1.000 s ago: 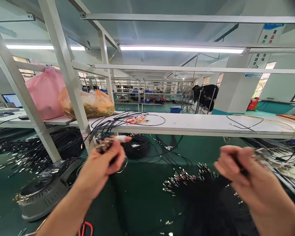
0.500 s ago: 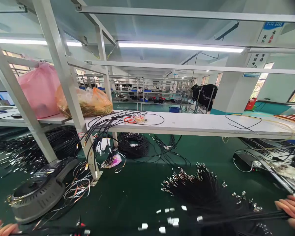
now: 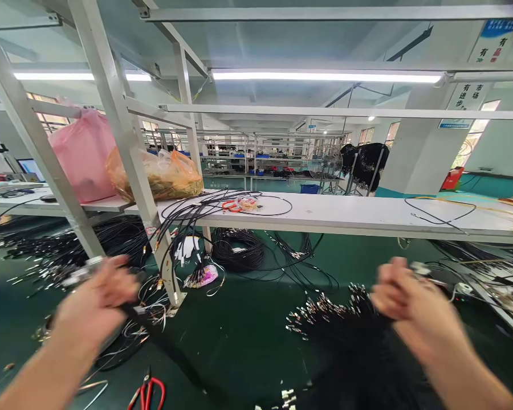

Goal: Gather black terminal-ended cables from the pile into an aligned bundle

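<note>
Both of my hands are raised over the dark green bench and blurred by motion. My left hand is closed round one end of a bundle of black cables, which sags down toward the front middle; pale connectors poke out past the fist. My right hand is also closed, with a light connector tip showing beyond it and black cable below. Beneath it lies a large pile of black cables with shiny metal ends. Red-handled pliers lie at the front edge of view, between the hands.
A white shelf crosses behind the bench on metal posts. Loose wires and a grey machine partly hidden by my left arm are at left. Coiled black cable lies under the shelf, and a black box with a plug at right.
Both hands have risen from the lower corners and moved inward, lifting the black cables. The red pliers now show more fully. The view has shifted slightly left.
</note>
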Tool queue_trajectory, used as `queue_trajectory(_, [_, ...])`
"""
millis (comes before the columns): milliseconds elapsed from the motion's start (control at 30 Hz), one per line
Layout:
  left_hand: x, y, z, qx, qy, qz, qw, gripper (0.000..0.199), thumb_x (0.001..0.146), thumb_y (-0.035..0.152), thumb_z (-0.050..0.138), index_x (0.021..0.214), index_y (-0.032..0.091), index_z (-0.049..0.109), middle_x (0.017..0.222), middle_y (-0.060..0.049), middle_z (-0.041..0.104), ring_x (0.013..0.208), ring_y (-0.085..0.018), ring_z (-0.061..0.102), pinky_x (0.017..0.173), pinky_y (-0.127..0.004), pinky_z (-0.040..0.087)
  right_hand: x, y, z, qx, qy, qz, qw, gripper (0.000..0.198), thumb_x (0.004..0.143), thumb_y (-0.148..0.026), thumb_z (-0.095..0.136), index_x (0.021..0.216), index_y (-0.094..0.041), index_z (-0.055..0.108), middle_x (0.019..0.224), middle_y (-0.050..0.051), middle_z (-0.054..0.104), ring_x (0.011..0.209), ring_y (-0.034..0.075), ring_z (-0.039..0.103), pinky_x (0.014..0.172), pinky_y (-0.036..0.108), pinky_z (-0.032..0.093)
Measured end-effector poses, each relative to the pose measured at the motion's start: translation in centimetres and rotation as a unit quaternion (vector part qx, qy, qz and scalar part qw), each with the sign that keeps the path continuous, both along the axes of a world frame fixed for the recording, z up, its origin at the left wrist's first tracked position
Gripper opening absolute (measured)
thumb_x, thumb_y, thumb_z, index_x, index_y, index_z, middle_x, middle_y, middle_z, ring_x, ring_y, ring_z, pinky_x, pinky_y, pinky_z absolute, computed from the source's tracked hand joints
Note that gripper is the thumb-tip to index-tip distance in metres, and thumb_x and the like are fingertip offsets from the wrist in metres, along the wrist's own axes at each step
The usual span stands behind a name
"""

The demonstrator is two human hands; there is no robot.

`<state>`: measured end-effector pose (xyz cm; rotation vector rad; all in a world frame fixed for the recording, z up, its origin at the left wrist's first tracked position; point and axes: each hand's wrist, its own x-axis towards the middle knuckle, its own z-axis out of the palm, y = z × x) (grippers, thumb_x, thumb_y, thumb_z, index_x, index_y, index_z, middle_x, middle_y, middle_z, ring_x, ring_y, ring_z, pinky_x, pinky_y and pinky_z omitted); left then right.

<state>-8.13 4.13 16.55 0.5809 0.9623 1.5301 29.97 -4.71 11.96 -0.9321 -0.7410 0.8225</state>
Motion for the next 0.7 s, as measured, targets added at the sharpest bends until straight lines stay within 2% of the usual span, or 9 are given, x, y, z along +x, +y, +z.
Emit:
queue_trajectory(100, [7.0, -1.0, -0.1, 0.065, 0.048, -0.168, 0.983, 0.022, 0.095, 0.021, 0.056, 0.080, 0.009, 0.066, 0.047, 0.009, 0.030, 0.037, -0.001, 0.021, 0.036, -0.016, 0.016, -7.5, 1.7, 2.8, 0.012, -0.017, 0.109, 0.994, 0.046, 0.079, -0.058, 0.069, 0.063, -0.018, 0.053, 0.049, -0.011, 0.019, 0.042, 0.004, 0.018, 0.040, 0.021, 0.016])
queue_trajectory(200, [12.4, -2.6, 1.2, 0.174, 0.158, -0.356, 0.905, 0.034, 0.070, 0.021, 0.084, 0.098, 0.016, 0.065, 0.062, 0.008, 0.042, 0.045, -0.001, 0.027, 0.040, -0.014, 0.019, -10.9, 2.0, 5.9, 0.136, -0.133, 0.047, 0.981, 0.036, 0.090, -0.052, 0.060, 0.071, -0.022, 0.067, 0.073, -0.002, 0.054, 0.063, 0.007, 0.050, 0.058, 0.020, 0.041])
queue_trajectory(233, [13.4, -2.9, 1.8, 0.196, 0.196, -0.379, 0.883, 0.041, 0.066, 0.016, 0.084, 0.101, 0.018, 0.063, 0.071, 0.006, 0.048, 0.050, -0.002, 0.033, 0.042, -0.014, 0.023, -11.2, 2.0, 6.7, 0.164, -0.195, 0.015, 0.967, 0.032, 0.092, -0.052, 0.056, 0.080, -0.027, 0.072, 0.096, -0.001, 0.061, 0.082, 0.009, 0.057, 0.069, 0.021, 0.046])
queue_trajectory(300, [14.6, -3.2, 3.2, 0.247, 0.241, -0.430, 0.834, 0.033, 0.067, 0.008, 0.076, 0.095, 0.018, 0.060, 0.074, 0.005, 0.050, 0.057, -0.004, 0.037, 0.045, -0.015, 0.027, -11.0, 2.2, 8.0, 0.172, -0.327, -0.026, 0.929, 0.029, 0.095, -0.055, 0.048, 0.097, -0.041, 0.074, 0.132, -0.006, 0.052, 0.115, 0.014, 0.053, 0.090, 0.029, 0.047])
queue_trajectory(400, [15.5, -2.9, 4.8, 0.302, 0.245, -0.489, 0.781, 0.017, 0.067, 0.005, 0.062, 0.078, 0.016, 0.056, 0.061, 0.007, 0.043, 0.055, -0.005, 0.032, 0.045, -0.015, 0.025, -10.4, 3.0, 9.7, 0.142, -0.503, -0.072, 0.850, 0.040, 0.096, -0.061, 0.037, 0.099, -0.044, 0.073, 0.139, -0.007, 0.051, 0.131, 0.021, 0.042, 0.106, 0.050, 0.034])
queue_trajectory(467, [16.1, -2.5, 5.2, 0.312, 0.242, -0.479, 0.784, 0.019, 0.064, 0.003, 0.059, 0.076, 0.016, 0.055, 0.061, 0.007, 0.045, 0.054, -0.005, 0.032, 0.043, -0.014, 0.025, -10.0, 3.6, 11.1, 0.133, -0.595, -0.107, 0.785, 0.050, 0.095, -0.064, 0.034, 0.093, -0.037, 0.076, 0.129, -0.001, 0.061, 0.127, 0.025, 0.044, 0.106, 0.055, 0.030])
queue_trajectory(533, [16.8, -1.8, 5.3, 0.318, 0.240, -0.447, 0.801, 0.018, 0.064, 0.001, 0.058, 0.073, 0.016, 0.056, 0.061, 0.007, 0.046, 0.054, -0.004, 0.034, 0.042, -0.012, 0.027, -9.3, 3.5, 12.2, 0.116, -0.625, -0.111, 0.764, 0.051, 0.088, -0.070, 0.045, 0.107, -0.032, 0.073, 0.126, 0.002, 0.064, 0.125, 0.028, 0.047, 0.105, 0.054, 0.033])
queue_trajectory(633, [17.1, -0.2, 5.6, 0.306, 0.222, -0.390, 0.840, 0.015, 0.077, 0.007, 0.062, 0.065, 0.012, 0.055, 0.060, 0.005, 0.050, 0.046, -0.001, 0.031, 0.039, -0.012, 0.025, -8.2, 1.6, 10.8, 0.130, -0.530, -0.181, 0.818, 0.068, 0.076, -0.069, 0.065, 0.131, -0.031, 0.057, 0.133, 0.000, 0.059, 0.120, 0.027, 0.053, 0.100, 0.045, 0.043])
queue_trajectory(700, [16.9, 1.3, 5.8, 0.286, 0.200, -0.340, 0.873, 0.020, 0.086, 0.016, 0.063, 0.067, 0.010, 0.057, 0.064, 0.001, 0.055, 0.042, 0.000, 0.028, 0.038, -0.012, 0.023, -8.0, -0.3, 6.5, 0.127, -0.378, -0.361, 0.843, 0.038, 0.086, -0.058, 0.060, 0.110, -0.030, 0.067, 0.111, 0.000, 0.068, 0.097, 0.023, 0.063, 0.088, 0.038, 0.047])
